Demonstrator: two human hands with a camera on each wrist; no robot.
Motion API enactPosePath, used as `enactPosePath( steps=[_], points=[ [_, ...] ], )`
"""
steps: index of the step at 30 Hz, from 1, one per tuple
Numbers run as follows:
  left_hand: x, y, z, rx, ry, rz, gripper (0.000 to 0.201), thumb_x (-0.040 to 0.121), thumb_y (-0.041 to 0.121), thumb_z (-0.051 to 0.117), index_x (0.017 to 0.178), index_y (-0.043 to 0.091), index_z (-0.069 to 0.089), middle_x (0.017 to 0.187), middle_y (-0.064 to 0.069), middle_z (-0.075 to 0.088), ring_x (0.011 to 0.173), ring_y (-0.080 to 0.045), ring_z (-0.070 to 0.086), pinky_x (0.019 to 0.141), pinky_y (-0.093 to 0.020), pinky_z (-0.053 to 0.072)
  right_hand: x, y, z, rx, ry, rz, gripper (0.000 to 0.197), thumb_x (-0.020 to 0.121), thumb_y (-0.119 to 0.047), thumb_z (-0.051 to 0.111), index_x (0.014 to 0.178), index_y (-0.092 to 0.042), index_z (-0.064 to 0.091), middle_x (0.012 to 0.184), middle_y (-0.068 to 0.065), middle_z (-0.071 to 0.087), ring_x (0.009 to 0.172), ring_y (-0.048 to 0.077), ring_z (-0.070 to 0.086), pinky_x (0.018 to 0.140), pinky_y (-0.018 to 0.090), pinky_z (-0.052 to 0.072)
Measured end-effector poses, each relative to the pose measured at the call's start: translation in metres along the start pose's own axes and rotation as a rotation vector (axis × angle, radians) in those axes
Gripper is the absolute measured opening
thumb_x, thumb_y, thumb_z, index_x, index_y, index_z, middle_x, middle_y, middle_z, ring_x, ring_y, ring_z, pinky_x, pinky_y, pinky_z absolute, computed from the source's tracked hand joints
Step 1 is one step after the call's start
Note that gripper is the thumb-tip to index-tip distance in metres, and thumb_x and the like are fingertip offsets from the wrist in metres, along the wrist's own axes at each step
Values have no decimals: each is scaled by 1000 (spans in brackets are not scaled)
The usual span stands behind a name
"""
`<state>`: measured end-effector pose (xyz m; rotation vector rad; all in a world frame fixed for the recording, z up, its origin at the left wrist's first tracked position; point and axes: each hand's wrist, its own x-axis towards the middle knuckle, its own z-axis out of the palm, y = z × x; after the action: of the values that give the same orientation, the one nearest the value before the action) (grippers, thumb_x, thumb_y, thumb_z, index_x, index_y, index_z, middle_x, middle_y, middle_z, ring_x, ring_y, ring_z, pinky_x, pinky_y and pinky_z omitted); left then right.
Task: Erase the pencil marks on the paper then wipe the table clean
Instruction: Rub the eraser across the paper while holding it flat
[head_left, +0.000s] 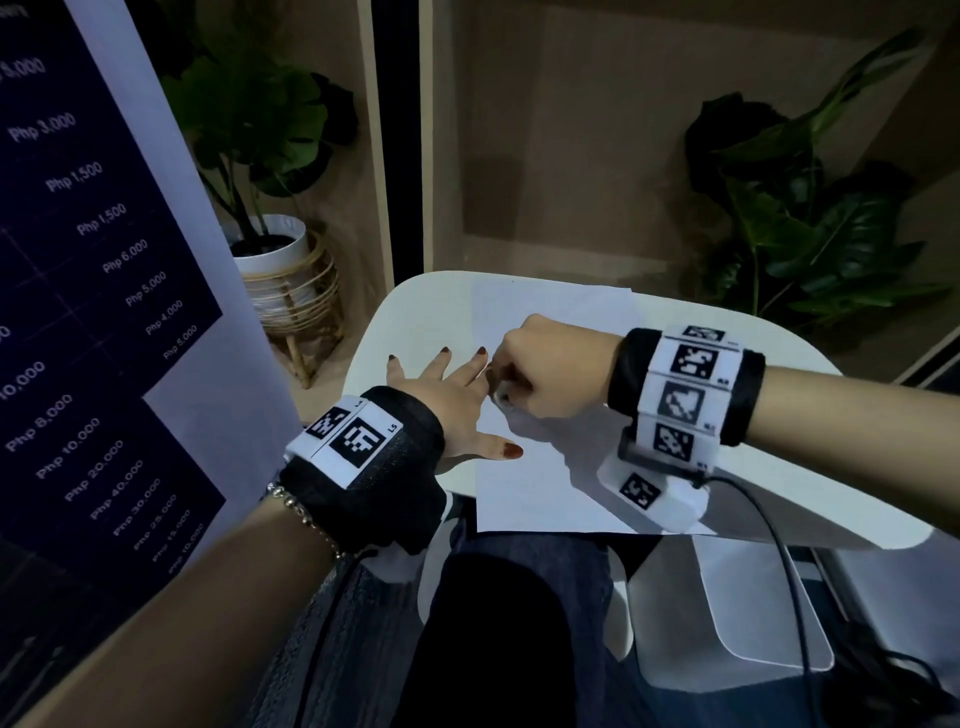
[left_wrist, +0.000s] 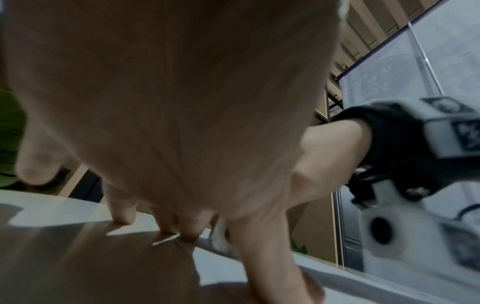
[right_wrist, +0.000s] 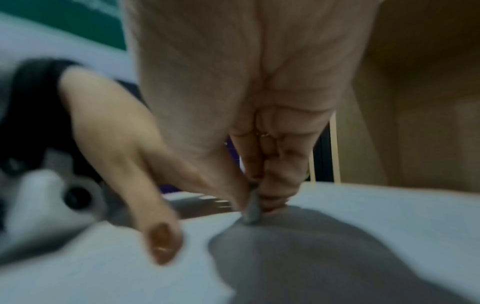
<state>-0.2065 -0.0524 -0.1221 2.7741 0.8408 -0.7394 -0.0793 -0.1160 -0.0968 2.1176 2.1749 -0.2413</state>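
Note:
A white sheet of paper (head_left: 545, 467) lies on the small white table (head_left: 769, 499). My left hand (head_left: 457, 395) lies flat with spread fingers on the paper's left edge, pressing it down. My right hand (head_left: 540, 374) is curled over the sheet just right of the left fingers and pinches a small grey-white eraser (right_wrist: 251, 211) whose tip touches the paper. The same eraser (head_left: 503, 399) peeks out under the fist in the head view. In the left wrist view the left fingertips (left_wrist: 182, 230) press the sheet. No pencil marks are plain on the paper.
A tall dark banner (head_left: 93, 260) with price text stands close on the left. A potted plant (head_left: 275, 244) in a rattan stand sits behind the table's left corner, another plant (head_left: 800, 208) at the back right. A cable (head_left: 779, 545) hangs from my right wrist over the table's near edge.

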Motion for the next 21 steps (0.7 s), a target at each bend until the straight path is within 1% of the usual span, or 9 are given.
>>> enactPosePath(
  steps=[4,5,9,10,12,14,18,20,21],
  points=[
    [0,0,1,10,10,-3,99,87,75,37,156,25,-13,161,12,-22,150,-21,-14,115,-67,0,6,9,-5,-63,41,112,23,93,-20,51,82,-4,62,77,14,61,76,32,60,63,32,47],
    [0,0,1,9,11,-1,99,87,75,37,156,25,-13,161,13,-22,150,-21,-14,115,-67,0,6,9,-5,-47,37,114,23,93,-20,52,83,-3,63,78,14,63,77,31,60,63,32,47],
    [0,0,0,-2,-3,1,98,87,75,39,155,27,-13,161,14,-22,150,-22,-15,114,-67,0,0,3,-2,21,-5,10,24,90,-15,52,93,-4,73,80,13,70,77,27,61,74,36,54],
    [0,0,0,1,-5,-1,98,87,75,39,155,26,-13,161,13,-22,150,-22,-15,114,-67,0,1,3,-2,9,-1,16,25,90,-15,51,93,-3,73,81,14,70,78,28,62,73,36,54],
    [0,1,-1,15,-5,-4,98,88,74,38,155,24,-13,161,12,-23,150,-22,-15,114,-67,0,4,6,-4,-34,24,77,25,91,-15,50,91,0,70,84,17,69,78,30,61,65,32,49],
    [0,2,-1,16,-5,-5,98,88,74,38,156,23,-13,161,12,-23,150,-21,-15,115,-67,0,5,7,-4,-57,40,120,22,92,-17,51,89,-2,66,86,18,66,76,31,60,61,30,44],
    [1,1,0,9,-10,-4,96,88,74,39,156,26,-9,161,14,-22,150,-22,-15,114,-68,0,-2,-2,-2,13,-14,10,23,90,-15,52,90,-4,72,79,13,68,75,28,61,68,34,52],
    [2,1,0,15,-7,-3,98,87,75,38,156,25,-11,161,13,-22,150,-22,-15,114,-68,1,-1,-1,-3,-25,-6,30,22,90,-16,52,85,-4,69,76,13,65,75,29,60,67,35,53],
    [2,1,0,20,-4,-3,98,87,75,38,156,25,-12,161,13,-22,150,-22,-14,114,-67,1,2,3,-4,-61,13,73,21,92,-18,52,79,-5,63,72,12,60,73,31,59,64,34,51]
  ],
)
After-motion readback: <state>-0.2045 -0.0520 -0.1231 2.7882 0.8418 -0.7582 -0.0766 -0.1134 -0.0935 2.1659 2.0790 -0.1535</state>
